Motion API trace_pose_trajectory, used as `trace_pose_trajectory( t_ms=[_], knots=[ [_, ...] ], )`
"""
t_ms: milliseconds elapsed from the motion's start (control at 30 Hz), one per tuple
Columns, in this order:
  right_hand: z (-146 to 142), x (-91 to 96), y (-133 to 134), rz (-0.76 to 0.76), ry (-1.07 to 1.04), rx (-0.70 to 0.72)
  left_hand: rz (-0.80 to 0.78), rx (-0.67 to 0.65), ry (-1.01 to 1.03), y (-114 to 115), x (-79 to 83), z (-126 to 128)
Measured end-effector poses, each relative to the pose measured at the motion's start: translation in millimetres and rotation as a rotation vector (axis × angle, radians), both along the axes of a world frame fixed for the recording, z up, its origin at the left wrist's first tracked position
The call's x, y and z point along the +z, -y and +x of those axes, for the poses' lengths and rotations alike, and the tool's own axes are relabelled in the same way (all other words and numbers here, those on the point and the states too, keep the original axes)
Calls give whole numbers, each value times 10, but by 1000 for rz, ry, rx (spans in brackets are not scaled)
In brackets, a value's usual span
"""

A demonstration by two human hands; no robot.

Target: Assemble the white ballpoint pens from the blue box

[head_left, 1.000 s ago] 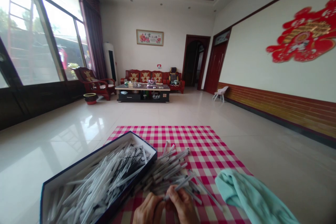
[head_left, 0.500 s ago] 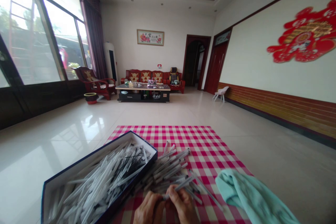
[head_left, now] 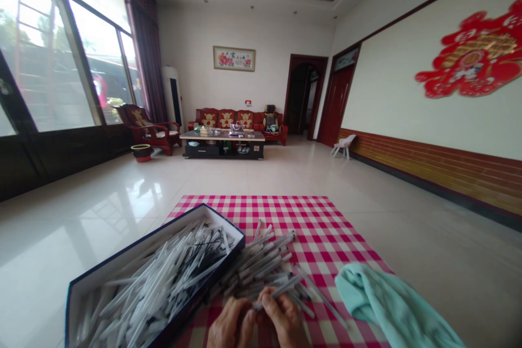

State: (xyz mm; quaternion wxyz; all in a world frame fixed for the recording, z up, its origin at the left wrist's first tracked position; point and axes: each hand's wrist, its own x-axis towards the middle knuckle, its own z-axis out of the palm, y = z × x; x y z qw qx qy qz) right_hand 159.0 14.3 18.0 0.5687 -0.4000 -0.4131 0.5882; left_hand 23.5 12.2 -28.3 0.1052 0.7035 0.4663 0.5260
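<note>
Left hand (head_left: 230,329) & right hand (head_left: 286,319) both pinch pen (head_left: 282,286); long axis slants up-right, far end away.

One head-worn view only. Faces forward, tilted slightly down, across checked cloth (head_left: 310,217) toward far sofa (head_left: 228,118). Left hand (head_left: 230,329), right hand (head_left: 285,322) close, bottom edge.

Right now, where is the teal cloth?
In the head view, the teal cloth lies at the lower right, on the right edge of the red-checked tablecloth, just right of the loose pens and the right hand holding a pen.
</note>
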Motion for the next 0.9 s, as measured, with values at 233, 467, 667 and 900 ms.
trace_pose_trajectory(
  t_ms=[233,467,667,900],
  knots=[
    [-1,-29,-2,-6,-12,-4,9,-59,-27,-28,-48,-11],
    [-2,70,24,1,18,-16,31,-23,-16,-29,-63,-2],
    [7,29,15,-22,18,-22,19,-27,36,3,-22,7],
    [-14,-2,3,-20,-7,-8,85,9,-34,-77,-157,5]
  ],
)
